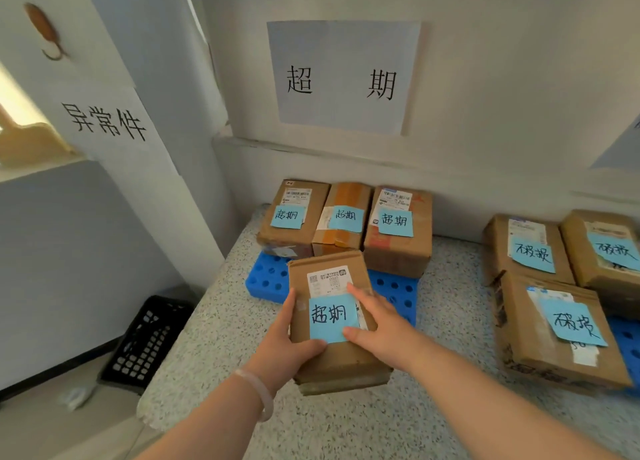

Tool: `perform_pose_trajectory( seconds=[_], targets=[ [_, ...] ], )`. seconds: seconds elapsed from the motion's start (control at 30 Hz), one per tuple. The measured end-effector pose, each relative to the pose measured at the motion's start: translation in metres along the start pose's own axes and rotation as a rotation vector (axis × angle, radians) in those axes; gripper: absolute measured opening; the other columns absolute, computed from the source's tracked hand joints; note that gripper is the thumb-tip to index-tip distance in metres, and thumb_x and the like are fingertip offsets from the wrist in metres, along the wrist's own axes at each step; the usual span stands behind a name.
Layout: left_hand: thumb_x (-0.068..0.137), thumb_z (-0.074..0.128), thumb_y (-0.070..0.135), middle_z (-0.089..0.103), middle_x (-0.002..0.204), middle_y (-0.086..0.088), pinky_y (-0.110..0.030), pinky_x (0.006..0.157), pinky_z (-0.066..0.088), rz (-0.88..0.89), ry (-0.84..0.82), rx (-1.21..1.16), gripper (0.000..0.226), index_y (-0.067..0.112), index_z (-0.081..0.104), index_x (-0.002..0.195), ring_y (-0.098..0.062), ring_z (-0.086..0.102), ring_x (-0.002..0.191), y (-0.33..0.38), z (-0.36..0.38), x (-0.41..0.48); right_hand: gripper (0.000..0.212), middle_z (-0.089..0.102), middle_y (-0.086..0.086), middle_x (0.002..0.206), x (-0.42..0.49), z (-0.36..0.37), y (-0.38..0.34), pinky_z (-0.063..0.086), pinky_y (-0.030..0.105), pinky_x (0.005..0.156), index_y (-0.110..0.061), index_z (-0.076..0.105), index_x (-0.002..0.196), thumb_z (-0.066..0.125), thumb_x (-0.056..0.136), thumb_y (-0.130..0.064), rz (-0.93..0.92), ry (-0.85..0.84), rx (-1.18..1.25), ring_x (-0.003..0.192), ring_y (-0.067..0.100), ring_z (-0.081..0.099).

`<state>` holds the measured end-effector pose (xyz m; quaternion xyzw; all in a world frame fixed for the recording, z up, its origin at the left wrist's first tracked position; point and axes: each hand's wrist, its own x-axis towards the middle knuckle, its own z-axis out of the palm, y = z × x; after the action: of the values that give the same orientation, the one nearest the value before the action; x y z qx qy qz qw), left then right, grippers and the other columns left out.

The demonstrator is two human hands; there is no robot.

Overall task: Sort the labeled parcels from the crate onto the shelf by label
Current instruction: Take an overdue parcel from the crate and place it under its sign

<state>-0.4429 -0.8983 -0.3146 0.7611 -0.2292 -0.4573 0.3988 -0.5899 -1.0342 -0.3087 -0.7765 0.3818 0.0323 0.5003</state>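
Observation:
A brown cardboard parcel (329,272) with a blue note reading 超期 sits at the middle, its far end over a blue perforated pallet (268,279). My left hand (291,335) grips its left side and my right hand (377,321) lies on its top right. Behind it, three parcels with the same blue 超期 notes (294,213) (346,217) (398,231) stand in a row under the wall sign 超期 (343,78). To the right lie three parcels labelled 破损 (530,248) (609,248) (561,331).
The speckled stone shelf top (225,338) ends at a rounded edge on the left. Below it on the floor stands a black slotted crate (149,342). A white column carrying the sign 异常件 (107,120) rises at left. Another blue pallet (623,342) lies under the right parcels.

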Motion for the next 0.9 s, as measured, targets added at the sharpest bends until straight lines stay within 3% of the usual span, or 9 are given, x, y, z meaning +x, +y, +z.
perform_pose_trajectory(
  seconds=[0.23,0.33,0.43,0.6,0.9],
  targets=[
    [0.084,0.076,0.021,0.051,0.126,0.017,-0.031,0.084,0.058,0.052,-0.035,0.043,0.099,0.057,0.008,0.146,-0.011,0.061,0.107,0.005,-0.085,0.028,0.078,0.01,-0.013,0.16,0.036,0.045,-0.056,0.024,0.032,0.116,-0.052,0.016,0.15,0.066,0.092,-0.038,-0.027,0.113,0.074,0.144,0.011,0.018],
    [0.084,0.076,0.019,0.053,0.121,0.023,-0.03,0.08,0.059,0.101,-0.047,0.073,0.1,0.055,0.009,0.148,-0.01,0.063,0.104,0.023,-0.123,0.046,0.078,0.009,-0.013,0.16,0.055,0.047,-0.087,0.024,0.028,0.114,-0.052,0.016,0.151,0.065,0.091,-0.041,-0.058,0.167,0.089,0.143,0.008,0.019],
    [0.085,0.074,0.024,0.052,0.116,0.024,-0.024,0.073,0.057,0.116,-0.091,0.152,0.094,0.054,0.012,0.148,-0.009,0.064,0.098,0.055,-0.156,0.072,0.079,0.02,-0.005,0.154,0.076,0.037,-0.12,0.03,0.026,0.107,-0.047,0.017,0.153,0.065,0.09,-0.046,0.016,0.186,0.099,0.134,0.012,0.031],
    [0.085,0.072,0.037,0.053,0.126,0.011,-0.035,0.078,0.059,0.069,-0.186,0.31,0.086,0.066,0.011,0.138,-0.018,0.064,0.099,0.085,-0.187,0.097,0.082,0.027,0.001,0.151,0.097,0.026,-0.153,0.038,0.029,0.101,-0.048,0.012,0.153,0.064,0.09,-0.05,0.136,0.13,0.079,0.133,0.021,0.038],
    [0.084,0.075,0.031,0.056,0.124,0.011,-0.039,0.083,0.059,0.019,-0.249,0.162,0.09,0.063,0.016,0.143,-0.021,0.066,0.1,0.069,-0.196,0.111,0.084,0.024,-0.001,0.153,0.103,0.031,-0.163,0.036,0.028,0.102,-0.049,0.009,0.153,0.064,0.089,-0.051,0.181,0.119,0.018,0.135,0.019,0.035]
  ],
)
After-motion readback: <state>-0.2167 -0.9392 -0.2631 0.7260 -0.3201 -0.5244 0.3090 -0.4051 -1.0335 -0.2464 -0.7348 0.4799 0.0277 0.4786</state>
